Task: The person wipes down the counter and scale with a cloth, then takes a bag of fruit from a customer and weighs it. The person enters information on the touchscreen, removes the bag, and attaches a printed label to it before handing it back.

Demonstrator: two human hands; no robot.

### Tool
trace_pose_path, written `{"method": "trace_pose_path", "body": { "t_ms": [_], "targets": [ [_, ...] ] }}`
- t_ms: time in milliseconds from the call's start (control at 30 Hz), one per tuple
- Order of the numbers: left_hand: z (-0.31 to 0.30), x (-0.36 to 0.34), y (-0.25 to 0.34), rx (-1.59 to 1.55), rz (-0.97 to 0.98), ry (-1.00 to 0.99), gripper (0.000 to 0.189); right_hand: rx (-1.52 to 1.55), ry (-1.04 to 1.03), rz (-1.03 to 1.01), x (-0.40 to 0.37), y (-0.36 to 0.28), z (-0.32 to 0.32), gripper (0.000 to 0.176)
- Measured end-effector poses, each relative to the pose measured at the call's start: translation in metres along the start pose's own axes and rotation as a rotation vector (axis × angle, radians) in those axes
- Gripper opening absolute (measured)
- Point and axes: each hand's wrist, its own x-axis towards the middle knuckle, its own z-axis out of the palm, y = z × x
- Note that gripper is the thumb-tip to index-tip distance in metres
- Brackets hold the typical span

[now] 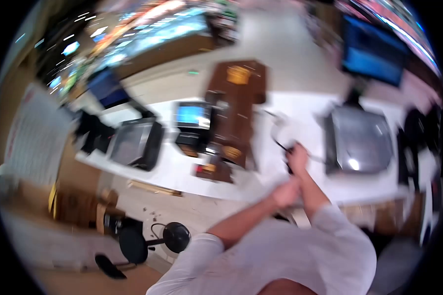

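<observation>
2 hands are meeting right in the middle here, and everything's coming out pretty blurry. The right hand (pixel 298 157) is looking curled shut around the end of a dark cord (pixel 280 145), just above the white table (pixel 307 113). The left hand (pixel 286 192) is pressing against the right forearm just below the wrist. It's too smeared for me to tell whether it's open or closed.

The cord is running from the right hand up and to the left over the table, looping near a brown wooden stand (pixel 234 113). My guess is it's going to handle light and floppy, with no stiffness at all. Gripping it close to the end, where the hand is sitting now, is looking like the sane spot. Grab it mid-loop and it's probably just going to sag and drag.

Just right of that hand, a flat grey device (pixel 359 140) is lying on the table. Further left, a small lit screen (pixel 192 114) and a dark monitor (pixel 135 145) are sitting on it too. Down on the floor, a black stool (pixel 176 237) is standing.
</observation>
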Motion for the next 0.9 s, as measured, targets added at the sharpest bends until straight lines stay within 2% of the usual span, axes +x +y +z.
{"method": "trace_pose_path", "body": {
  "t_ms": [33, 67, 100, 133, 167, 200, 233, 267, 333, 367, 400, 433, 467, 500, 533, 567, 600, 633, 667, 700, 733, 767, 800, 867, 900],
  "targets": [
    [-0.011, -0.022, 0.009, -0.159, 0.155, 0.210, 0.037, 0.021, 0.030, -0.069, -0.008, -0.006, -0.008, 0.015],
    [-0.011, -0.025, 0.014, -0.158, 0.243, 0.306, 0.031, -0.036, 0.063, -0.326, -0.018, 0.002, -0.008, 0.016],
    [-0.017, -0.037, 0.028, -0.159, 0.222, 0.289, 0.028, 0.116, -0.080, -0.413, -0.029, 0.003, -0.007, 0.020],
    [-0.027, -0.045, 0.041, -0.151, 0.198, 0.290, 0.025, 0.173, -0.358, -0.511, -0.037, 0.009, -0.008, 0.021],
    [-0.023, -0.048, 0.040, -0.139, 0.280, 0.338, 0.024, 0.132, -0.426, -0.698, -0.051, 0.013, -0.008, 0.019],
    [-0.019, -0.049, 0.037, -0.126, 0.359, 0.394, 0.023, 0.174, -0.678, -0.840, -0.057, 0.017, -0.010, 0.027],
    [-0.019, -0.050, 0.035, -0.087, 0.451, 0.446, 0.023, 0.262, -0.602, -0.903, -0.076, 0.025, -0.012, 0.031],
    [-0.017, -0.054, 0.035, -0.083, 0.422, 0.437, 0.022, 0.348, -0.527, -0.968, -0.094, 0.034, -0.014, 0.035],
    [-0.018, -0.061, 0.033, -0.077, 0.364, 0.422, 0.021, 0.217, -0.466, -0.862, -0.104, 0.024, -0.038, 0.039],
    [-0.017, -0.064, 0.029, -0.070, 0.221, 0.358, 0.022, 0.148, -0.432, -0.798, -0.109, 0.019, -0.050, 0.041],
    [-0.012, -0.064, 0.023, -0.106, 0.181, 0.354, 0.022, 0.051, -0.354, -0.549, -0.116, 0.018, -0.050, 0.043],
    [-0.011, -0.064, 0.020, -0.150, 0.016, 0.295, 0.023, -0.049, -0.261, -0.284, -0.119, 0.019, -0.049, 0.046],
    [-0.008, -0.064, 0.014, -0.217, 0.007, 0.279, 0.023, -0.060, -0.165, -0.173, -0.116, 0.026, -0.049, 0.054],
    [-0.001, -0.061, -0.004, -0.151, 0.022, 0.314, 0.020, -0.149, -0.092, -0.055, -0.111, 0.019, -0.050, 0.057],
    [0.004, -0.056, -0.015, -0.186, -0.036, 0.325, 0.020, -0.101, -0.028, 0.002, -0.110, 0.018, -0.051, 0.054],
    [0.004, -0.051, -0.019, -0.186, -0.070, 0.351, 0.022, -0.123, -0.042, 0.026, -0.111, 0.011, -0.051, 0.055],
    [0.005, -0.047, -0.025, -0.205, -0.031, 0.402, 0.022, -0.158, -0.042, -0.053, -0.114, 0.012, -0.038, 0.051],
    [0.008, -0.042, -0.031, -0.225, 0.001, 0.461, 0.021, -0.183, -0.066, -0.222, -0.120, 0.018, -0.021, 0.043],
    [0.009, -0.037, -0.032, -0.245, 0.028, 0.526, 0.021, -0.063, -0.186, -0.314, -0.123, 0.016, -0.008, 0.034],
    [0.005, -0.032, -0.027, -0.286, -0.024, 0.506, 0.021, 0.153, -0.329, -0.149, -0.133, 0.014, 0.003, 0.032],
    [-0.002, -0.028, -0.019, -0.326, -0.076, 0.489, 0.021, 0.096, -0.594, -0.334, -0.131, 0.007, -0.011, 0.030],
    [-0.006, -0.023, -0.014, -0.365, -0.133, 0.476, 0.021, 0.355, -0.633, -0.370, -0.144, 0.011, -0.014, 0.029],
    [-0.008, -0.017, -0.016, -0.364, -0.121, 0.451, 0.021, 0.282, -0.830, -0.211, -0.142, -0.013, -0.075, 0.035],
    [-0.009, -0.011, -0.029, -0.365, -0.118, 0.409, 0.022, 0.389, -0.600, -0.362, -0.154, 0.018, -0.078, 0.041],
    [-0.007, -0.007, -0.036, -0.380, -0.177, 0.356, 0.022, 0.418, -0.523, -0.294, -0.157, 0.037, -0.088, 0.042]
  ]
}}
